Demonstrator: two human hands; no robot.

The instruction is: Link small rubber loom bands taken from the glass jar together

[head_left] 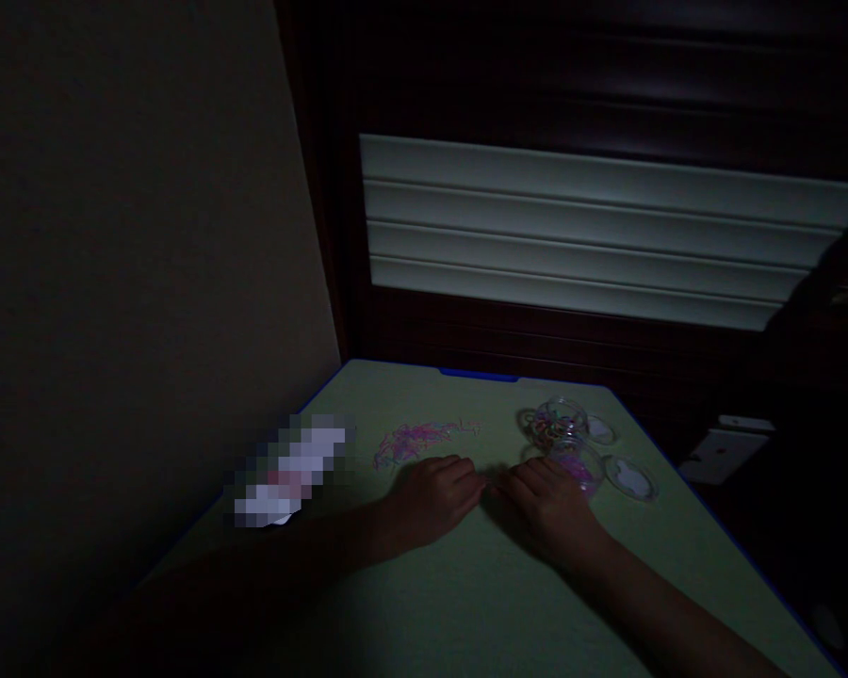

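Observation:
My left hand is closed, thumb and fingers pinched together above the middle of the table. Facing it, a small gap away, my right hand is pinched as well. Whatever lies between the fingertips is too small and dark to make out. Behind my left hand is a loose pile of thin pink and purple bands. A clear jar of pink and purple bits stands just behind my right hand, partly hidden by it. Beyond it, another clear jar has multicoloured loops in and around it.
Two round lids, a nearer one and a farther one, lie right of the jars. A pixelated pale object rests at the table's left edge. Off the right side is a white, flat-sided object. Wall and slatted panel border the table.

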